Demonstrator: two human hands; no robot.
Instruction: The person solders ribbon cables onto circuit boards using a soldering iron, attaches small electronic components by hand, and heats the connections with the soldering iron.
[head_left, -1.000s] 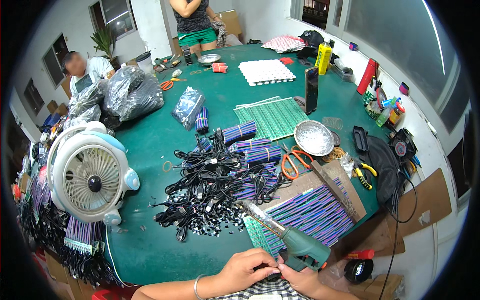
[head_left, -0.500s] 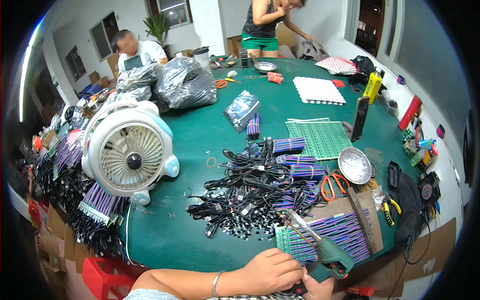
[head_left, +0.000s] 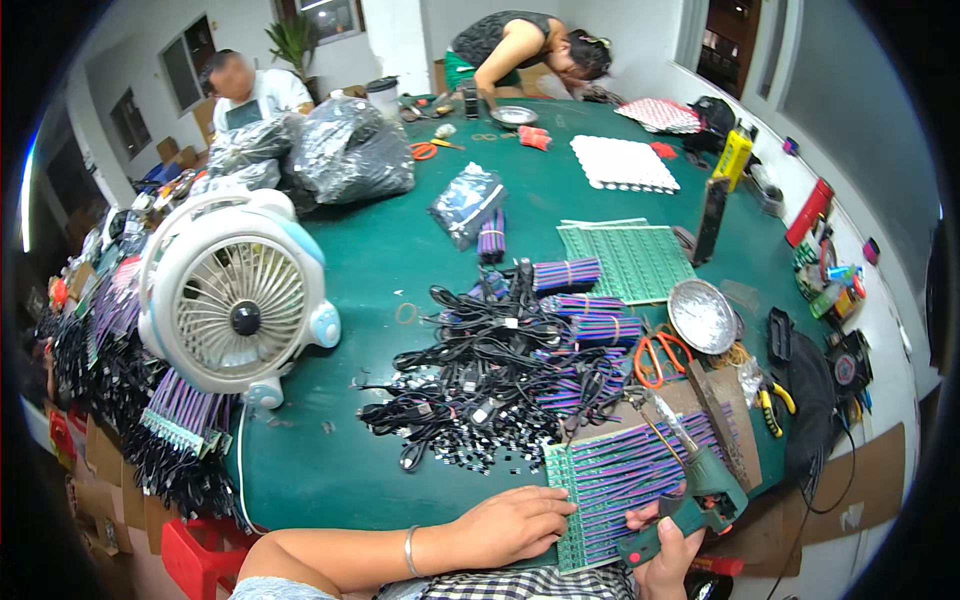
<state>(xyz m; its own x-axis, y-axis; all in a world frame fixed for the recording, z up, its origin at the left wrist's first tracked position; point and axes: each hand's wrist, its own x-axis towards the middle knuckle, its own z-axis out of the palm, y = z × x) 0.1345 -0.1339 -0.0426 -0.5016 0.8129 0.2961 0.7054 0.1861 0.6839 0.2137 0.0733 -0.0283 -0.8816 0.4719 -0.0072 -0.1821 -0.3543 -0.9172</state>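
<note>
My right hand (head_left: pixel 665 562) grips the handle of a green soldering gun (head_left: pixel 715 488), whose metal nose points up and away to the left above a row of wires. My left hand (head_left: pixel 518 522) lies palm down with fingers stretched out, fingertips at the left edge of a green circuit board panel (head_left: pixel 562 505). Blue, red and black ribbon wires (head_left: pixel 640 465) run rightward from the panel over a brown board (head_left: pixel 742 425). A dark metal bar (head_left: pixel 715 415) lies across the wires toward their right ends. Whether the soldering tip touches anything, I cannot tell.
Black cables (head_left: pixel 480 370) with small plugs are heaped left of the wires. A fan (head_left: pixel 240 310) stands at left. Orange scissors (head_left: pixel 660 358), a metal bowl (head_left: pixel 703 316), yellow-handled pliers (head_left: pixel 775 408) and an upright phone (head_left: pixel 711 220) lie beyond. Two people are across the table.
My left hand has left the soldering gun's handle and moved left to the panel's edge. My right hand has shifted right with the gun. The far standing person has bent down.
</note>
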